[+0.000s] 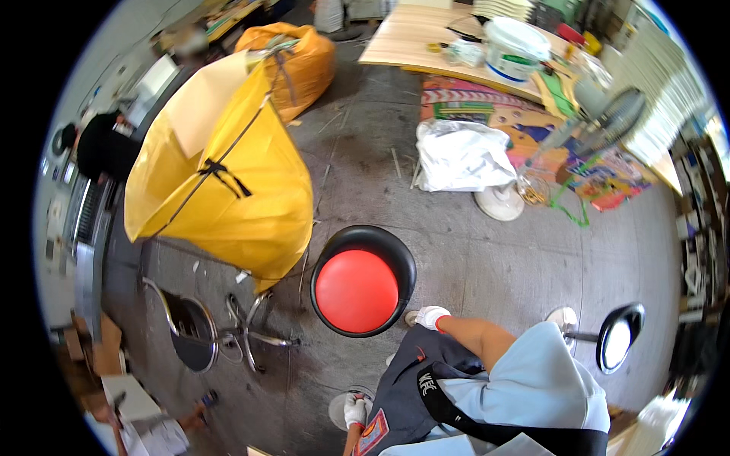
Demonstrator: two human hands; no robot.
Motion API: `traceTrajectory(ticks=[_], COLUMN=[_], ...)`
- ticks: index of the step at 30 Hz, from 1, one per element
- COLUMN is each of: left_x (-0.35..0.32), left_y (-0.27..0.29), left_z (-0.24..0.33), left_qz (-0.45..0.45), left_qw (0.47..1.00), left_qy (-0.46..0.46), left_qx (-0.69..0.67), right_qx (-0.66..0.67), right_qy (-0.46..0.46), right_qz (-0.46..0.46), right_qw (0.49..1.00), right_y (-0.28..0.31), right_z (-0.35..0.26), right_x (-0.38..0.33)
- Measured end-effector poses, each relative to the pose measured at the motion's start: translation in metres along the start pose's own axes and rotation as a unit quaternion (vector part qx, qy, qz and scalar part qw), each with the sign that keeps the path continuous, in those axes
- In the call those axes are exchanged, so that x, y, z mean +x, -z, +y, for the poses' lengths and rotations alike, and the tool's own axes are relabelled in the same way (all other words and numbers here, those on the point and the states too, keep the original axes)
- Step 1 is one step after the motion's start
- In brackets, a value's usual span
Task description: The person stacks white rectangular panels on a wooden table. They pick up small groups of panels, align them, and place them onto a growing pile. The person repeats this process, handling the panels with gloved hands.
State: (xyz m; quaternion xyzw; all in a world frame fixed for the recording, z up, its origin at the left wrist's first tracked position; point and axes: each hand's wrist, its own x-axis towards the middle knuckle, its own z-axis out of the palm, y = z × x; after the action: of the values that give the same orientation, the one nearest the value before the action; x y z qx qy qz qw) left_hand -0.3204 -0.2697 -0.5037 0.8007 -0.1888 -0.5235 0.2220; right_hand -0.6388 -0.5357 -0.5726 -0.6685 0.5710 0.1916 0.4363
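My right hand (432, 317), in a white glove with a red cuff, hangs low beside my leg, just right of a stool with a red seat (357, 291) and black rim. There is no clear grip on the stool, and the fingers of this hand are too small to read. My left hand (355, 413), also gloved in white, is at my left thigh with its fingers curled. Whatever it may hold is hidden or too small to name. Behind it shows part of a pale round base (336, 414). I wear a dark apron (407, 391).
A large yellow sack (258, 190) tied with black cord stands ahead left, an orange sack (308, 68) behind it. A wheeled chair (194, 334) is left. A table (403, 38) with a white bucket (517, 49), a fan (616, 118) and a stool (620, 338) are right. Two people work left.
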Motion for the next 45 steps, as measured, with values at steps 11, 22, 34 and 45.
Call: traceTrajectory(ticks=[11,22,34,45], left_x=[-0.071,-0.186,-0.181,-0.169], left_y=[-0.023,0.023,0.115,0.094], left_z=[0.035,-0.051,-0.230,-0.261], left_qz=[0.150,0.794,0.751,0.759], left_qw=[0.980,0.458,0.212,0.240], left_qy=[-0.031,-0.016,-0.145,-0.008], left_qx=[-0.128,-0.399,-0.608,-0.605], right_qx=[-0.211,-0.075,0.002,0.001], right_qy=[0.103,0.306,0.367,0.205], right_qz=[-0.133,-0.337,-0.557,-0.659], right_qw=[0.963,0.887,0.745,0.723], right_y=[0.000,-0.128,-0.378,-0.501], right_z=[0.053,-0.364,-0.794,-0.820], right_x=[0.159,0.088,-0.110,-0.108])
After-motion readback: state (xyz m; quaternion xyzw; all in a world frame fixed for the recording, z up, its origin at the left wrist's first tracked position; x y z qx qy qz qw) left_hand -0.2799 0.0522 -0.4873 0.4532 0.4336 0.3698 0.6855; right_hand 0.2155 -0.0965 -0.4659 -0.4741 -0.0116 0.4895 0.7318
